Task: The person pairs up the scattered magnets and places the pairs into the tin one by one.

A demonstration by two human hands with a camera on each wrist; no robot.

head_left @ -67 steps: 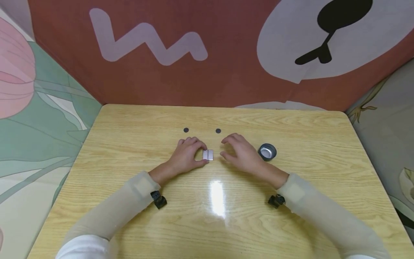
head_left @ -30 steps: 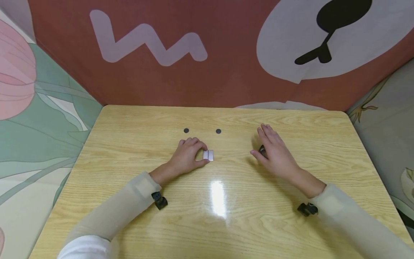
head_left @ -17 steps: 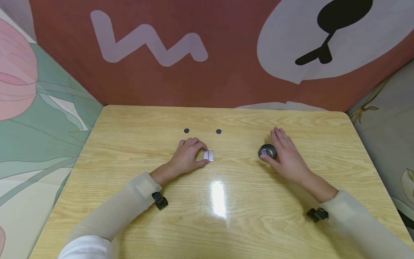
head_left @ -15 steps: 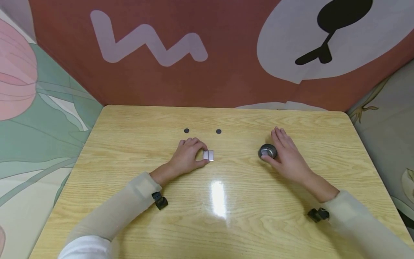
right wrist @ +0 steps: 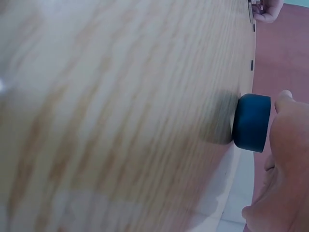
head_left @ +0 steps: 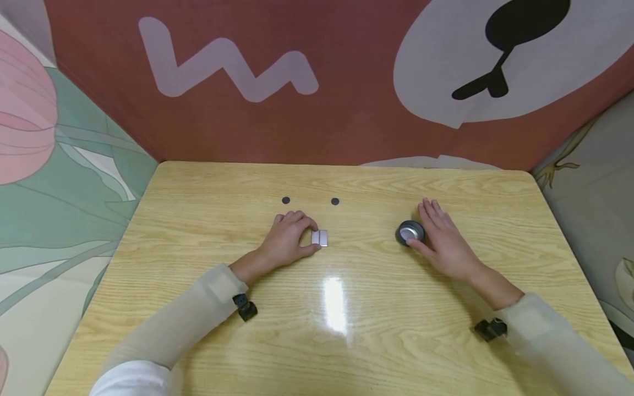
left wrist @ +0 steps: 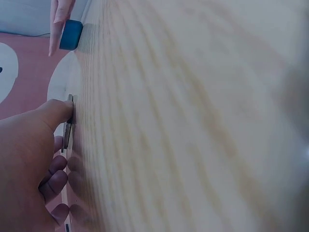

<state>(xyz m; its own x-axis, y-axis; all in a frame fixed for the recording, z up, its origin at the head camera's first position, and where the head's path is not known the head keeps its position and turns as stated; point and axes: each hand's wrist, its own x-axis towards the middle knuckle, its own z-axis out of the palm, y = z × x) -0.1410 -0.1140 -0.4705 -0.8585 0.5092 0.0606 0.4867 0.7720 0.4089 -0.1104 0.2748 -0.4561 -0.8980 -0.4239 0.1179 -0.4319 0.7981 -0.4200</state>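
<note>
In the head view, my left hand (head_left: 284,237) has its thumb and forefinger on opposite edges of a small silver rectangular piece (head_left: 315,237). A matching silver piece (head_left: 323,238) lies flat right beside it. The left wrist view shows the thin pieces edge-on (left wrist: 67,126) at the thumb. My right hand (head_left: 448,248) hovers at the right side of a small round dish (head_left: 403,242), dark outside and silver inside. Its fingers are straight, and its thumb reaches over the dish's rim. In the right wrist view the dish (right wrist: 252,123) stands upright, its wall looking blue.
Two small dark discs, one at left (head_left: 285,200) and one at right (head_left: 335,201), lie on the wooden table (head_left: 277,341) behind the silver pieces. A patterned wall (head_left: 346,126) rises at the table's far edge. Small black cameras sit at both wrists.
My right hand has moved right from near the silver pieces, passed over the dish and drawn back to its right side. The left hand and the pieces have stayed in place.
</note>
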